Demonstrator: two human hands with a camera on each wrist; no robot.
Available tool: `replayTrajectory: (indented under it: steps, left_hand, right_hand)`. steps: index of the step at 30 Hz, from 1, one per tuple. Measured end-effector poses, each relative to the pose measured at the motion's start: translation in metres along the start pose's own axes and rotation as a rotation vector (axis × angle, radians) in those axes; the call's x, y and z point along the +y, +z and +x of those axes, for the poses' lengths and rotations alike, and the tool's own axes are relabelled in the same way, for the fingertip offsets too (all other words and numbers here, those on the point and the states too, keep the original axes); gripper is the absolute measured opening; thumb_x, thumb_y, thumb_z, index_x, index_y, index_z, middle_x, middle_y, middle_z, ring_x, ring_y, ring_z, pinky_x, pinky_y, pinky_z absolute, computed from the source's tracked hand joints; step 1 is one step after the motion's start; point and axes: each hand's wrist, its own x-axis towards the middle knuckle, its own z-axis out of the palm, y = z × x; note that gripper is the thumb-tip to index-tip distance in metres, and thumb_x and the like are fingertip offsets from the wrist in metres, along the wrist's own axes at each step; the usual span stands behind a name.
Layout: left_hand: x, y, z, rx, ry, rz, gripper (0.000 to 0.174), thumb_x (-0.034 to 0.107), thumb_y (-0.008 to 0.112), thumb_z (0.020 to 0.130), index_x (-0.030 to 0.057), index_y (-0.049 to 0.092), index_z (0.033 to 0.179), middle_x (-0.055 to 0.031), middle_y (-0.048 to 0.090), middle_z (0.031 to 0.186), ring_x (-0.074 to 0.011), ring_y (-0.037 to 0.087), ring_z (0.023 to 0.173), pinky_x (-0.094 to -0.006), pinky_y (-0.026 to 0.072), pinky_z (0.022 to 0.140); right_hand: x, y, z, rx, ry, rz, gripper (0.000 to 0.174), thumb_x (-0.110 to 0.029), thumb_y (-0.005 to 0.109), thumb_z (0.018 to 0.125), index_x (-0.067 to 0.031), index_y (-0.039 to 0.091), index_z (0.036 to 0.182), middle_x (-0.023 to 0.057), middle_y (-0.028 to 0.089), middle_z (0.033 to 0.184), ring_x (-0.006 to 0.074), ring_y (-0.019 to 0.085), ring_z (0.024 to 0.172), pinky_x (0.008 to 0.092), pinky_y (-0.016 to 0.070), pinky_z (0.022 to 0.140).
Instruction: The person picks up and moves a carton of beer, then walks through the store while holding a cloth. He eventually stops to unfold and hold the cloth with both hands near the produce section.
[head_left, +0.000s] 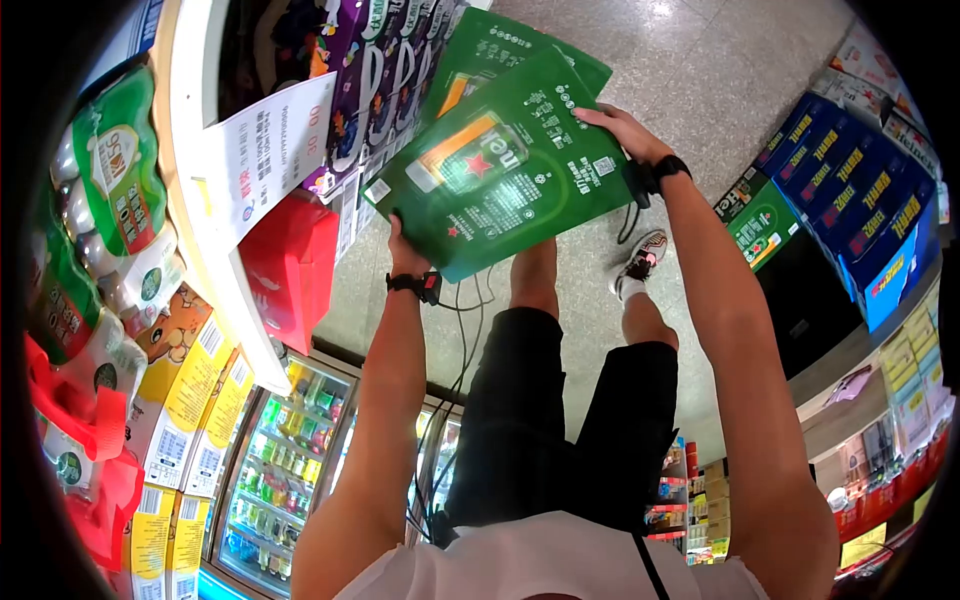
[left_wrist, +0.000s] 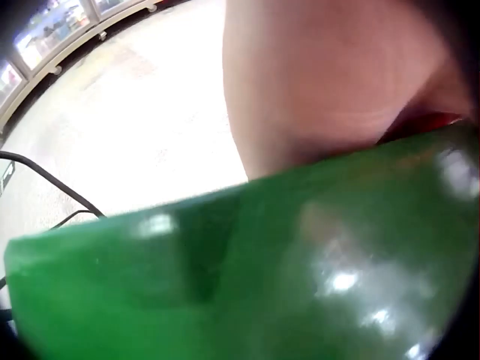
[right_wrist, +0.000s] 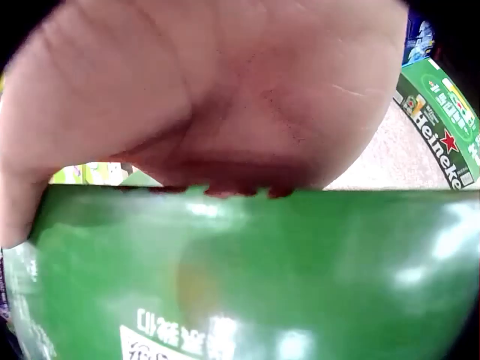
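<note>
A green Heineken beer carton [head_left: 500, 190], printed with a can picture and a red star, is held tilted in front of the body. My left hand [head_left: 404, 252] grips its near left edge, the thumb lying on the printed face. At the far right edge my right hand [head_left: 630, 135] holds it with the thumb on top and the other fingers hidden beneath. In the right wrist view the palm meets the edge of the carton [right_wrist: 300, 247]. A second green carton [head_left: 490, 40] shows partly behind the first, next to purple boxes [head_left: 385, 80] with handles.
A white price sign [head_left: 270, 150] and a red bag [head_left: 290, 265] are at the shelf on the left. Blue cartons [head_left: 840, 170] and another Heineken carton [head_left: 762, 225] are stacked on the right. Thin cables [head_left: 470, 340] hang from the wrists. Drink fridges [head_left: 280, 470] stand behind.
</note>
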Motion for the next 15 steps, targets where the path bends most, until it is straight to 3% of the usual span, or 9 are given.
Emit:
replayTrajectory:
  steps: [3,6,7,9,10,12,15]
  left_hand:
    - [-0.004,0.000,0.002,0.056,0.039,0.009,0.068,0.057,0.051,0.093,0.0074,0.044,0.139,-0.0092,0.053,0.135,-0.0303,0.052,0.120,-0.0451,0.0405,0.103]
    - [-0.006,0.002,-0.002,0.173,0.117,0.149,0.062,0.054,0.050,0.095,0.0066,0.050,0.134,-0.0082,0.059,0.126,-0.0272,0.056,0.109,-0.0425,0.0435,0.098]
    - [-0.001,0.025,-0.013,0.214,0.109,0.239,0.060,0.056,0.045,0.096,0.0078,0.052,0.130,-0.0086,0.061,0.119,-0.0266,0.059,0.097,-0.0437,0.0491,0.085]
    - [0.000,0.037,-0.020,0.168,0.094,0.298,0.062,0.057,0.044,0.096,0.0071,0.050,0.133,-0.0084,0.059,0.125,-0.0269,0.058,0.105,-0.0427,0.0483,0.090]
    - [0.001,0.042,-0.022,0.157,0.090,0.328,0.062,0.056,0.044,0.096,0.0069,0.049,0.134,-0.0089,0.058,0.126,-0.0268,0.057,0.108,-0.0427,0.0481,0.092]
    - [-0.004,0.061,-0.032,0.197,0.080,0.440,0.063,0.055,0.046,0.097,0.0053,0.047,0.135,-0.0106,0.057,0.127,-0.0268,0.056,0.112,-0.0418,0.0469,0.095]
    - [-0.005,0.077,-0.033,0.147,0.003,0.584,0.057,0.047,0.052,0.096,0.0035,0.048,0.133,-0.0108,0.057,0.126,-0.0267,0.058,0.110,-0.0391,0.0476,0.094]
  right_hand:
    - [0.008,0.005,-0.001,0.044,-0.060,0.076,0.085,-0.052,0.073,0.077,0.0101,0.049,0.130,0.0176,0.063,0.115,0.0214,0.064,0.100,0.0280,0.0485,0.090]
    - [0.038,0.007,0.001,0.117,-0.197,0.245,0.071,-0.045,0.080,0.073,0.0074,0.060,0.117,0.0144,0.068,0.101,0.0194,0.066,0.087,0.0288,0.0528,0.079]
    - [0.054,0.003,0.006,0.074,-0.216,0.248,0.064,-0.043,0.082,0.072,0.0034,0.064,0.113,0.0141,0.068,0.100,0.0179,0.065,0.084,0.0286,0.0517,0.077]
    - [0.087,0.001,-0.008,0.273,-0.197,0.195,0.066,-0.053,0.083,0.066,0.0003,0.066,0.102,0.0130,0.066,0.099,0.0209,0.062,0.090,0.0319,0.0476,0.082]
    - [0.095,0.000,-0.031,0.307,-0.085,0.213,0.071,-0.057,0.082,0.063,0.0005,0.064,0.101,0.0122,0.064,0.097,0.0225,0.060,0.092,0.0328,0.0461,0.083]
    - [0.138,0.001,-0.067,0.363,-0.118,0.386,0.068,-0.054,0.080,0.068,0.0011,0.063,0.103,0.0118,0.064,0.096,0.0205,0.060,0.091,0.0315,0.0456,0.082]
    - [0.201,0.001,-0.123,0.409,-0.197,0.625,0.061,-0.044,0.075,0.080,0.0035,0.058,0.113,0.0100,0.062,0.107,0.0158,0.058,0.095,0.0277,0.0456,0.081]
